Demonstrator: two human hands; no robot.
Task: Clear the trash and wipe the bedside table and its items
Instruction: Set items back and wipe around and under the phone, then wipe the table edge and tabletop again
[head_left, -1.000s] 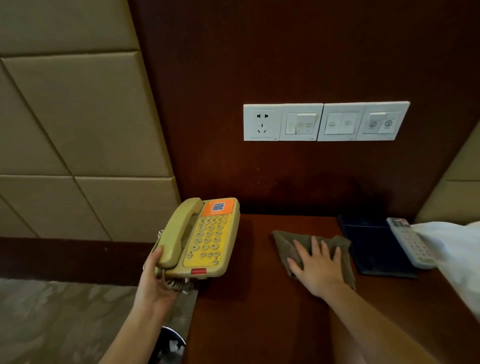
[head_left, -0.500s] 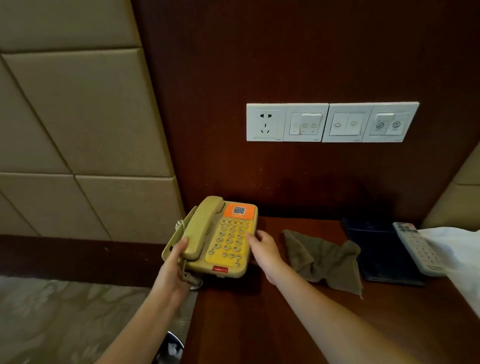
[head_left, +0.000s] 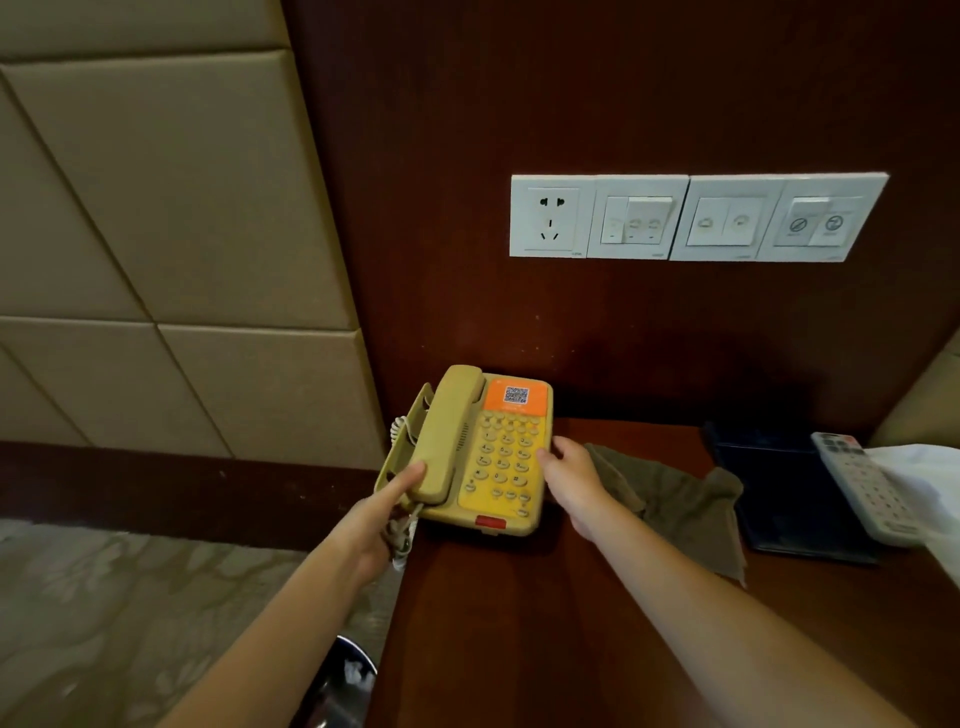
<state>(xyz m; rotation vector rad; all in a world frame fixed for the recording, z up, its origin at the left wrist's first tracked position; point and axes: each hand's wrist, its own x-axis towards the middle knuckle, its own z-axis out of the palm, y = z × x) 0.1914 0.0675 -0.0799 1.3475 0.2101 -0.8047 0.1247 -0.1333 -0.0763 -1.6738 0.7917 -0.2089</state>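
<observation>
Two hands bracket the yellowed beige push-button telephone (head_left: 506, 457), which sits at the rear left corner of the dark wooden bench (head_left: 519, 634) with its long axis running away from the person. The left hand (head_left: 387, 512) grips its left side, thumb laid on the near end of the handset (head_left: 449, 431), and the right hand (head_left: 569, 475) pinches its right edge. Just to the right of the right hand lies the crumpled olive-brown cloth (head_left: 680, 504); by that, the right hand seems nearer to take it up for wiping
</observation>
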